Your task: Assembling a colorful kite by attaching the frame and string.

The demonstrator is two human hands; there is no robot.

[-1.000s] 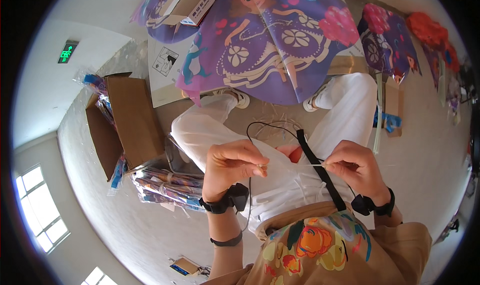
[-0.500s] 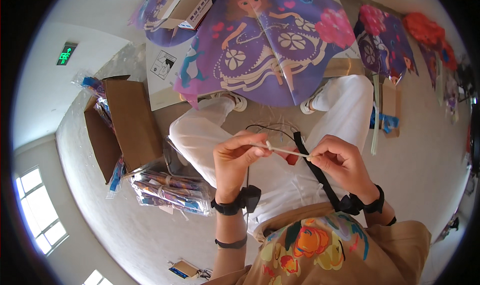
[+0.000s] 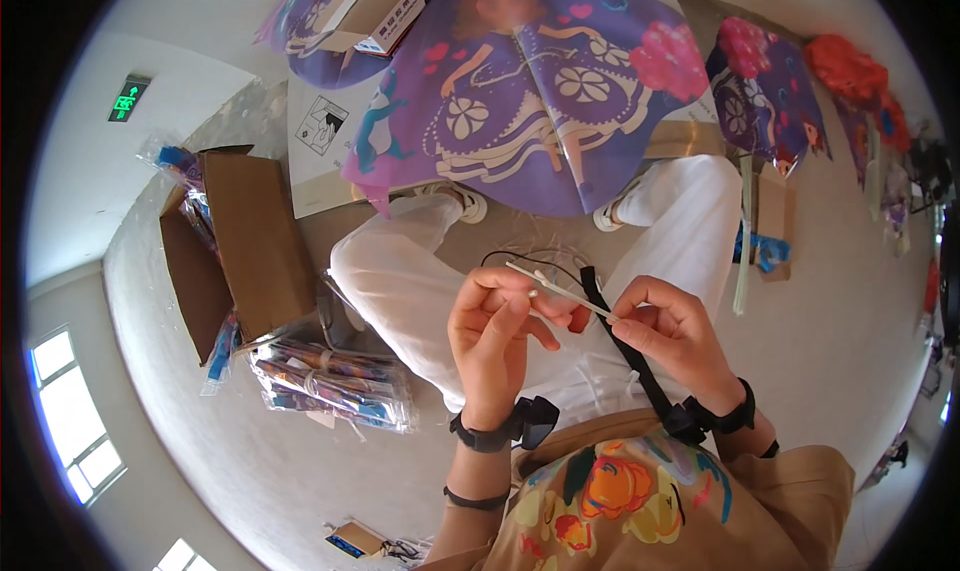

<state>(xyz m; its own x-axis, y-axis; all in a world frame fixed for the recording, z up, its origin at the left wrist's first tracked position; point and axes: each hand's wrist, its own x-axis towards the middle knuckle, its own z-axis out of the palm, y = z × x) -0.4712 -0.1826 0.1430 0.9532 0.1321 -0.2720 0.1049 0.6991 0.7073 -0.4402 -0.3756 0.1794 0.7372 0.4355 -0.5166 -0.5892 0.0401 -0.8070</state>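
Observation:
A thin pale stick (image 3: 572, 293) slants above my lap, with a small pale knot or fitting near its upper left end. My right hand (image 3: 668, 333) pinches the lower right end between thumb and forefinger. Beside the other end is my left hand (image 3: 490, 336), its thumb and forefinger together at a tiny white tip and the other fingers half curled. Whether that tip belongs to the stick I cannot tell. Beyond my knees a purple kite-shaped sheet (image 3: 540, 101), printed with a figure in a dress, lies spread out.
Open cardboard box (image 3: 262, 246) at the left holds wrapped items; clear-wrapped bundles (image 3: 335, 383) lie beside it. A white carton (image 3: 385, 16) sits on the far sheets. More printed purple sheets (image 3: 765, 101) and a red heap (image 3: 848, 71) are at the right. A black strap (image 3: 630, 356) crosses my lap.
My left hand has shifted its grip from the stick's knotted end to a tiny white tip below it. The stick now slants more steeply, its left end higher. My right hand keeps its pinch.

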